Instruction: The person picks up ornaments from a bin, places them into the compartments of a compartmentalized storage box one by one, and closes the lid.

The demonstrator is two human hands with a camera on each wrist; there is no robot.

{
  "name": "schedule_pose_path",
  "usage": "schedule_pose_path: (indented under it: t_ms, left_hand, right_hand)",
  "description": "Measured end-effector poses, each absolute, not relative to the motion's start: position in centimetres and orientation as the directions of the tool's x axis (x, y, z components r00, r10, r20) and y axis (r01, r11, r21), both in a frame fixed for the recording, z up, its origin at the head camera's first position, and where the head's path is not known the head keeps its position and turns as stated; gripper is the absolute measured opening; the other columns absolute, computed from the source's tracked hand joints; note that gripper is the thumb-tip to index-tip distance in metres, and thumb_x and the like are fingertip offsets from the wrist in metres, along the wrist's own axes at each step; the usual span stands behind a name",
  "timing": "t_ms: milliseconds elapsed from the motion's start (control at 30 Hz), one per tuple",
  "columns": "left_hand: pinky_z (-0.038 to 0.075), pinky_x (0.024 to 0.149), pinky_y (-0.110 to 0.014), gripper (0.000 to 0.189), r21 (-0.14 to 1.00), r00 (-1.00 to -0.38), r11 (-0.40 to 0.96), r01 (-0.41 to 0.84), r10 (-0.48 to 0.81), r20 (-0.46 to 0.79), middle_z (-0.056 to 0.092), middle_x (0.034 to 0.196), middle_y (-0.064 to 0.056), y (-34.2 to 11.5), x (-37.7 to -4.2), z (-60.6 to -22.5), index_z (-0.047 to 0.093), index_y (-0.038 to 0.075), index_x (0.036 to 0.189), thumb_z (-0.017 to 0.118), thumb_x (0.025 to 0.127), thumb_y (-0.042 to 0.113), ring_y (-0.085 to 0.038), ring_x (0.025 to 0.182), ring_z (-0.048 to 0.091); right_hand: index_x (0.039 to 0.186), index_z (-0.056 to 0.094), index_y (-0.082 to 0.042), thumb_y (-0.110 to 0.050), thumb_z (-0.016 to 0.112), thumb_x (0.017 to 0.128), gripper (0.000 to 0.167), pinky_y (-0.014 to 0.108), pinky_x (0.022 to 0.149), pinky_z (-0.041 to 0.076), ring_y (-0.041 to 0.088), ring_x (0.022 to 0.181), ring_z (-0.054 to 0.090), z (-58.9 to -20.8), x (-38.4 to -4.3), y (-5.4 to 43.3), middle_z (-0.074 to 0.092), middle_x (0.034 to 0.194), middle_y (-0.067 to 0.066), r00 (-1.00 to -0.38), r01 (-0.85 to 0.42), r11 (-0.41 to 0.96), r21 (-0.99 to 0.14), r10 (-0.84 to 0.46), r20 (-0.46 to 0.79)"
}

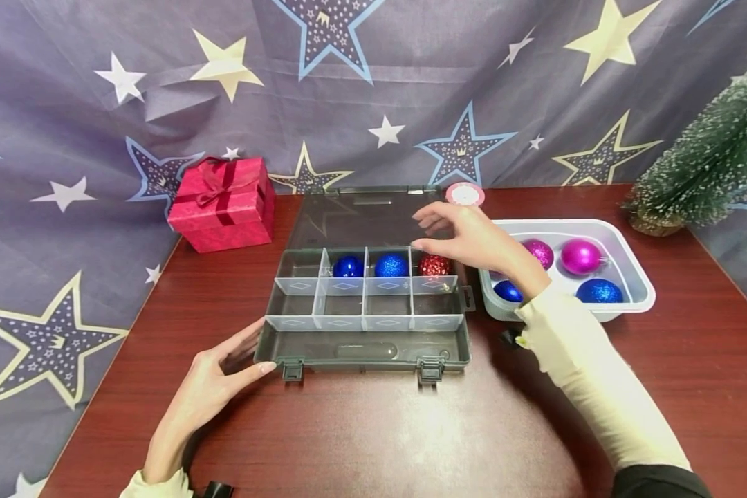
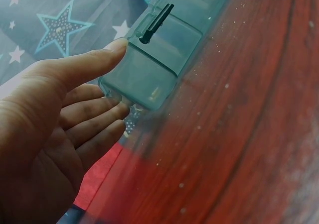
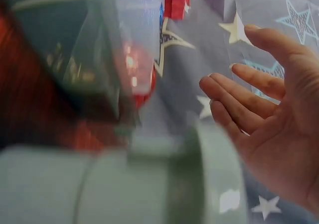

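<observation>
My left hand (image 1: 208, 384) touches the front left corner of a dark see-through divider box (image 1: 364, 351), thumb at the front and straight fingers along the side. In the back row sit a shiny blue ball ornament (image 1: 348, 267), a glittery blue ball ornament (image 1: 391, 265) and a red glittery ball ornament (image 1: 434, 265), each in its own compartment. Above the red one hovers my right hand (image 1: 473, 235), its fingers apart and holding nothing. The right wrist view shows that hand (image 3: 269, 94) empty, with the red ball (image 3: 142, 79) seen through the box wall.
To the right, a white tub (image 1: 644, 290) holds several blue and pink ball ornaments. A red gift box (image 1: 224, 207) stands back left. The divider box's lid (image 1: 361, 218) lies back behind it, beside a small pink-rimmed disc (image 1: 465, 194). A small frosted tree (image 1: 703, 159) stands far right.
</observation>
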State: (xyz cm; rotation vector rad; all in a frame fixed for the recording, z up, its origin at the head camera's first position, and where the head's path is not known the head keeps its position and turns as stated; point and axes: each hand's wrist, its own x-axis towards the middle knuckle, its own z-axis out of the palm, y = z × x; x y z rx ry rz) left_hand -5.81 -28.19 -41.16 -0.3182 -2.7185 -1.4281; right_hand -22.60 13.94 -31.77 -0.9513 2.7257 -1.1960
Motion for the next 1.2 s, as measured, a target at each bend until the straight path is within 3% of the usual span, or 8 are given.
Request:
schedule_pose_path:
  t_ms: [267,633,733,900,1000,1200]
  left_hand:
    - [0.046,0.096,-0.011,0.066,0.801,-0.978,0.563,0.204,0.152,0.142,0.067,0.134,-0.007,-28.2,-5.8,-41.2,0.056,0.024,0.151,0.084,0.091,0.019,-0.003,0.118,0.063]
    - [0.046,0.096,-0.011,0.067,0.804,-0.979,0.560,0.198,0.155,0.133,0.067,0.134,-0.007,-28.3,-5.8,-41.0,0.056,0.024,0.151,0.084,0.091,0.021,-0.005,0.117,0.065]
    - [0.047,0.096,-0.012,0.067,0.816,-0.978,0.543,0.197,0.162,0.129,0.067,0.134,-0.007,-28.2,-5.8,-41.0,0.055,0.024,0.152,0.084,0.091,0.020,-0.007,0.118,0.065]
    - [0.047,0.095,-0.012,0.067,0.817,-0.978,0.541,0.199,0.158,0.133,0.068,0.133,-0.008,-28.2,-5.8,-40.9,0.056,0.024,0.151,0.084,0.091,0.019,-0.007,0.117,0.065]
    - [0.047,0.095,-0.012,0.067,0.816,-0.978,0.542,0.200,0.158,0.134,0.068,0.133,-0.007,-28.2,-5.8,-40.9,0.056,0.024,0.151,0.084,0.090,0.019,-0.007,0.116,0.066]
    - [0.047,0.095,-0.011,0.067,0.815,-0.979,0.545,0.199,0.155,0.135,0.068,0.132,-0.007,-28.2,-5.8,-41.0,0.056,0.024,0.151,0.084,0.090,0.019,-0.007,0.116,0.066]
  right_hand:
    - [0.126,0.069,-0.004,-0.021,0.081,0.093,0.039,0.049,0.097,0.053,0.030,0.107,0.070,-32.1,-21.7,18.4,0.073,0.115,0.014,-0.850,-0.499,0.555,-0.666,-0.461,0.253]
    - [0.134,0.065,-0.005,-0.025,0.078,0.095,0.045,0.055,0.099,0.051,0.038,0.115,0.066,-32.3,-20.0,23.7,0.069,0.124,0.019,-0.931,-0.337,0.641,-0.689,-0.334,0.145]
    - [0.133,0.065,-0.005,-0.028,0.077,0.096,0.046,0.041,0.097,0.052,0.036,0.114,0.066,-32.4,-19.7,25.3,0.069,0.124,0.019,-0.946,-0.307,0.682,-0.664,-0.297,0.132]
    - [0.129,0.067,-0.003,-0.030,0.077,0.096,0.044,0.012,0.082,0.046,0.034,0.108,0.069,-33.1,-19.2,27.5,0.072,0.118,0.018,-0.956,-0.286,0.731,-0.620,-0.264,0.130]
    - [0.126,0.068,0.000,-0.025,0.078,0.095,0.041,0.008,0.075,0.046,0.027,0.101,0.070,-33.7,-19.1,28.8,0.073,0.114,0.020,-0.952,-0.301,0.736,-0.606,-0.273,0.141]
    - [0.123,0.068,0.007,-0.011,0.077,0.094,0.035,0.007,0.072,0.048,-0.005,0.090,0.063,-35.1,-19.6,30.6,0.071,0.114,0.026,-0.935,-0.346,0.708,-0.616,-0.314,0.164]
